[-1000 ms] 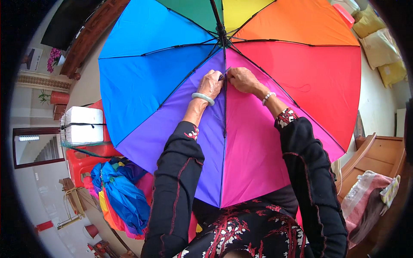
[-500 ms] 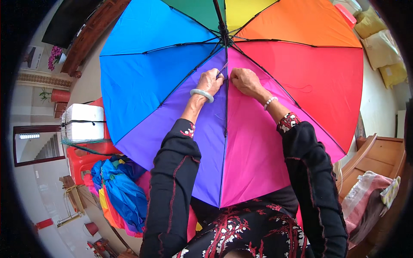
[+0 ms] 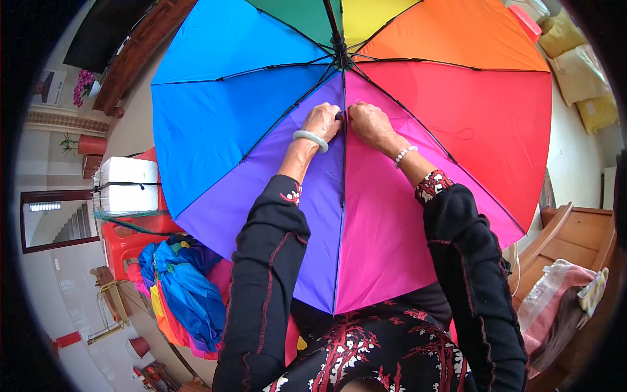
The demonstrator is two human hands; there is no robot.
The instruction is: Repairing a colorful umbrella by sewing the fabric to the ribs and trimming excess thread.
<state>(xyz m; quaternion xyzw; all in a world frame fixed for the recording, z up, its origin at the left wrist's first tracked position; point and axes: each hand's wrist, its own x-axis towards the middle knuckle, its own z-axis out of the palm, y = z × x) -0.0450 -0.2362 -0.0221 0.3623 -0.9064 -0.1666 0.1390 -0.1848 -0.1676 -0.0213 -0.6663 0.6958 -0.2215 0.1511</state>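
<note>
Spread open before me is a rainbow umbrella [image 3: 385, 261], its inner side with black ribs and central shaft facing me. My left hand [image 3: 321, 122], closed, is on the purple panel beside the rib where purple and pink meet; a small dark bit shows at its fingertips. Just across that rib, my right hand [image 3: 369, 124] is pinched closed over the pink panel. A thin purple thread [image 3: 354, 102] shows by its fingertips. The fingers hide what else they hold. Loose thread [image 3: 460, 135] lies curled on the red panel.
Bunched colourful umbrellas [image 3: 186, 287] lie at the left, by a red plastic stool [image 3: 127, 245] and a white strapped bundle [image 3: 127, 186]. A wooden bench [image 3: 565, 235] with a pink cloth [image 3: 555, 297] stands at right. Yellow cushions [image 3: 595, 112] are at the far right.
My hands have come closer together at the rib, the right one shifting slightly left. The thread that rose from my left fingers now shows near the right fingertips. The umbrella has stayed put.
</note>
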